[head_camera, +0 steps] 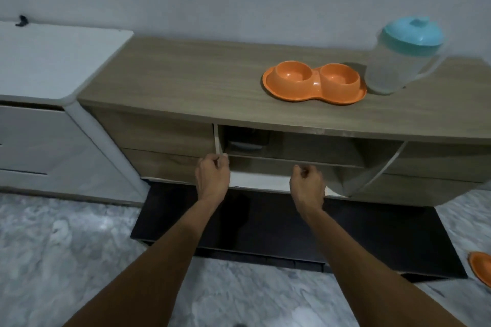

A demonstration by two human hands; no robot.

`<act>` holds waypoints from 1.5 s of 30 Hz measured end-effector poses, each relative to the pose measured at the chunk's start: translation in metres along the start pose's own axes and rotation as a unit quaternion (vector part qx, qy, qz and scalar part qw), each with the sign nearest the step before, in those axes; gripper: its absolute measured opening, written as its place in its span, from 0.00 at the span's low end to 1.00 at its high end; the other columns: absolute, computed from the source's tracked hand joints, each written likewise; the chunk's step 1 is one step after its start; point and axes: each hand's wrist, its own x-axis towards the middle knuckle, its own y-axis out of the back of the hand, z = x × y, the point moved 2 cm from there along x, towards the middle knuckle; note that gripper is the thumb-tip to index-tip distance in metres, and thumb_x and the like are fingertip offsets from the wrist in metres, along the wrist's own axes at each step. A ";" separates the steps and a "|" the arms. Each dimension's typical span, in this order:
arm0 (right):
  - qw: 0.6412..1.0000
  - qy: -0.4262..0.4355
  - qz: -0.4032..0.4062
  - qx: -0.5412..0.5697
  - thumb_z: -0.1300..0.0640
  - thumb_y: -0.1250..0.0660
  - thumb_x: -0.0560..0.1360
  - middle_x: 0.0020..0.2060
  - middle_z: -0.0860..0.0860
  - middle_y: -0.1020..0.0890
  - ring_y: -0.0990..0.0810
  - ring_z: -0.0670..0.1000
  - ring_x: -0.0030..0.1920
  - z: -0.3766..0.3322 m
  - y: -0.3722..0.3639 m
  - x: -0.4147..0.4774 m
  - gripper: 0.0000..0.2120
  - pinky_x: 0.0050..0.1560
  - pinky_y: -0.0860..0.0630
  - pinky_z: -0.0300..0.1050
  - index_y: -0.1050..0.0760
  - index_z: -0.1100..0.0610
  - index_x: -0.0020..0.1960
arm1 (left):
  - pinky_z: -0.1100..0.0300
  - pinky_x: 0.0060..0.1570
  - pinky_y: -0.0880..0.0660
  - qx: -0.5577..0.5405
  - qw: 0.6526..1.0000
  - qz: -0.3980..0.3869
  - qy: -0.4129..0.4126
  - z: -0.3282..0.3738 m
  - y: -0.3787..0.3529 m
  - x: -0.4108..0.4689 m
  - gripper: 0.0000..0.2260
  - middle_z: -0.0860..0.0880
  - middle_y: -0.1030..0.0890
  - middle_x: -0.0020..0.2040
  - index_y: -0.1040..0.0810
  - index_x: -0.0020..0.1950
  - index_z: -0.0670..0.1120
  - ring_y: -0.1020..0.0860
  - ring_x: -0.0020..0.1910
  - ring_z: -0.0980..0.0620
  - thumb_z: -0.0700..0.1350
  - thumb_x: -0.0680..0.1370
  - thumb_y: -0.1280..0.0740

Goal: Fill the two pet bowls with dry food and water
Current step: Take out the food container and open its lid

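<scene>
Fingers point(221, 160) of the left hand point(212, 176) curl shut near the cabinet opening's edge; whether they grip it I cannot tell. Those of the right hand point(308, 184) are curled shut likewise. Up on the desk point(172, 79), the orange double pet bowl point(314, 83) lies long axis left-right, both cups bare, just beside a clear jug point(398, 61) with teal lid

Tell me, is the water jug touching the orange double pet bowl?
Cannot tell. In the head view the jug base overlaps the bowl's right rim, with no visible gap or clear contact.
</scene>
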 end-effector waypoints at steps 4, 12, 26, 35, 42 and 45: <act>0.998 0.043 0.014 0.044 0.47 0.40 0.78 0.54 0.56 0.20 0.22 0.57 0.55 0.029 -0.053 0.034 0.15 0.60 0.25 0.58 0.23 0.56 0.56 | 0.57 0.54 0.28 -0.051 0.997 -0.019 -0.052 -0.029 -0.049 0.028 0.18 0.44 0.20 0.58 0.25 0.65 0.41 0.23 0.57 0.48 0.51 0.82 0.39; 0.982 0.141 0.032 0.120 0.50 0.40 0.81 0.54 0.56 0.21 0.22 0.55 0.55 0.037 -0.111 0.096 0.12 0.59 0.25 0.54 0.25 0.57 0.55 | 0.55 0.58 0.31 -0.100 0.994 0.012 -0.045 -0.052 -0.114 0.085 0.24 0.41 0.28 0.69 0.35 0.73 0.40 0.28 0.67 0.42 0.53 0.82 0.40; 0.983 0.097 -0.028 0.153 0.51 0.39 0.82 0.55 0.54 0.22 0.24 0.52 0.51 0.014 -0.152 0.125 0.16 0.51 0.31 0.41 0.25 0.59 0.65 | 0.58 0.48 0.33 -0.108 0.991 0.071 -0.029 -0.048 -0.140 0.116 0.16 0.41 0.25 0.63 0.29 0.66 0.40 0.24 0.59 0.44 0.47 0.82 0.40; 0.987 0.027 -0.021 0.159 0.55 0.40 0.81 0.50 0.56 0.19 0.24 0.51 0.45 0.031 -0.120 0.069 0.12 0.47 0.31 0.45 0.23 0.59 0.57 | 0.54 0.50 0.26 -0.171 0.983 0.026 0.055 -0.051 -0.112 0.070 0.16 0.43 0.23 0.55 0.30 0.65 0.40 0.23 0.52 0.46 0.48 0.81 0.37; 0.989 -0.032 -0.040 0.139 0.58 0.40 0.78 0.40 0.53 0.21 0.24 0.54 0.45 0.020 -0.044 -0.032 0.09 0.46 0.32 0.44 0.21 0.56 0.49 | 0.51 0.52 0.25 -0.083 0.983 0.018 0.166 -0.043 -0.053 -0.026 0.17 0.40 0.20 0.56 0.22 0.59 0.38 0.21 0.56 0.41 0.50 0.80 0.36; 0.989 -0.036 -0.056 0.131 0.59 0.41 0.79 0.43 0.53 0.21 0.25 0.53 0.46 0.001 -0.006 -0.067 0.11 0.48 0.31 0.43 0.20 0.56 0.54 | 0.48 0.58 0.25 -0.052 0.986 0.014 0.161 -0.019 -0.020 -0.067 0.17 0.40 0.21 0.57 0.22 0.60 0.38 0.22 0.58 0.40 0.50 0.80 0.36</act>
